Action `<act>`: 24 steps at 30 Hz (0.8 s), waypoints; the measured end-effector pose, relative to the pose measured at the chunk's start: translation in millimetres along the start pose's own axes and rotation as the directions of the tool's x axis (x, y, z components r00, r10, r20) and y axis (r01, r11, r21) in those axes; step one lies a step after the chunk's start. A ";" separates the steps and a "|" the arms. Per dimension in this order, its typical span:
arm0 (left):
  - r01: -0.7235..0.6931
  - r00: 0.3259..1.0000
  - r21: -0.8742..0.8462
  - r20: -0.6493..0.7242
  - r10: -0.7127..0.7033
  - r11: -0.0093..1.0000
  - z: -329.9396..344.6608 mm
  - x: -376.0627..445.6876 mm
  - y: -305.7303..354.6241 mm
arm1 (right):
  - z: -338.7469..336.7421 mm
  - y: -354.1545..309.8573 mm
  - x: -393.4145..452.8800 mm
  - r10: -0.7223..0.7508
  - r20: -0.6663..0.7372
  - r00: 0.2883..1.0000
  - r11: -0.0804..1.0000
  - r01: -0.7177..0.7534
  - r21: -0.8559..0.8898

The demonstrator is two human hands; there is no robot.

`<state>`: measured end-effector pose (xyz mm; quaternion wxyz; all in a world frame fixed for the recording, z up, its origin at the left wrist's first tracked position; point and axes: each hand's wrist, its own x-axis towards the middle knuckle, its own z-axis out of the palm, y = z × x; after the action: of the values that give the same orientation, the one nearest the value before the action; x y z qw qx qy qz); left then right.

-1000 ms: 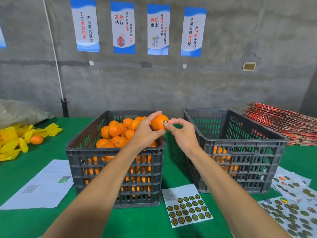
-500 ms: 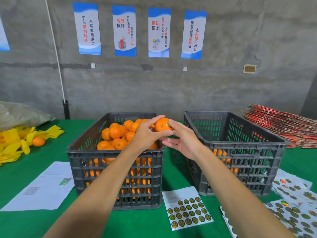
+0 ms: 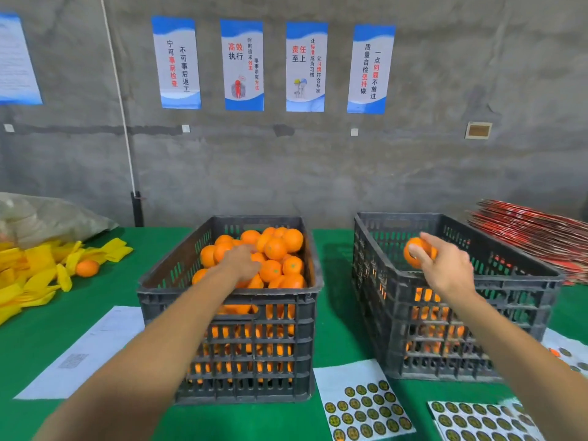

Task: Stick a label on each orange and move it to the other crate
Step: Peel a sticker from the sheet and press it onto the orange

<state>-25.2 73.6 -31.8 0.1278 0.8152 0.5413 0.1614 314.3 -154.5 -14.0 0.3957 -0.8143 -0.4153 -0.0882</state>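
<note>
My right hand (image 3: 447, 267) grips one orange (image 3: 413, 253) over the near left part of the right grey crate (image 3: 525, 276), which has several oranges at its bottom. Over in the left grey crate (image 3: 229, 296), my left hand (image 3: 242, 261) lies on top of the heap of oranges (image 3: 276, 249). Its fingers point down into the pile and are hidden, so I cannot tell whether it holds one. A sheet of round gold labels (image 3: 366, 405) lies on the green table in front of the gap between the crates.
More label sheets (image 3: 483, 421) lie at the front right. A white paper (image 3: 86, 354) lies front left. Yellow wrappers (image 3: 31, 275), a loose orange (image 3: 87, 268) and a sack (image 3: 41, 214) sit far left. Red flat cartons (image 3: 534, 237) are stacked behind the right crate.
Both hands held the orange between the crates. Now the right hand alone has carried it right, over the right crate, and the left hand has dropped back onto the pile in the left crate.
</note>
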 end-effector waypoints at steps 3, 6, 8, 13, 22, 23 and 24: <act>0.108 0.960 0.172 0.237 -0.148 0.979 -1.8 8.8 -18.3 | 2.4 11.4 1.6 -0.024 0.031 0.999 0.998 0.026 -0.056; 0.110 0.940 0.213 0.294 -0.171 0.971 0.0 13.6 -18.1 | 6.2 7.4 5.0 -0.007 0.092 0.996 0.997 0.015 -0.082; 0.113 0.944 0.233 0.277 -0.177 0.966 0.8 15.9 -19.0 | 6.1 7.0 6.4 -0.012 0.096 0.995 0.996 0.021 -0.089; 0.167 0.957 0.305 0.177 -0.228 0.938 -4.3 12.1 -16.0 | 5.4 13.0 5.7 -0.004 0.081 0.997 0.999 0.008 -0.046; -0.034 0.948 -0.303 -0.313 -0.066 0.952 -14.6 -15.1 45.3 | 4.1 10.2 -9.0 -0.136 0.111 0.984 0.990 0.133 0.040; -0.055 0.956 -0.432 -0.284 -0.078 0.900 -12.9 -19.6 55.7 | 4.8 5.8 -13.8 -0.172 0.139 0.975 0.983 0.161 0.085; -0.062 0.966 -0.521 -0.244 -0.079 0.851 -9.6 -23.6 65.2 | 6.4 -0.1 -20.3 -0.218 0.159 0.963 0.970 0.196 0.143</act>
<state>17.3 27.3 -1.0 0.2747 0.7191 0.4921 0.4064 300.1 -162.2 -27.9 0.3971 -0.7445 -0.5358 -0.0316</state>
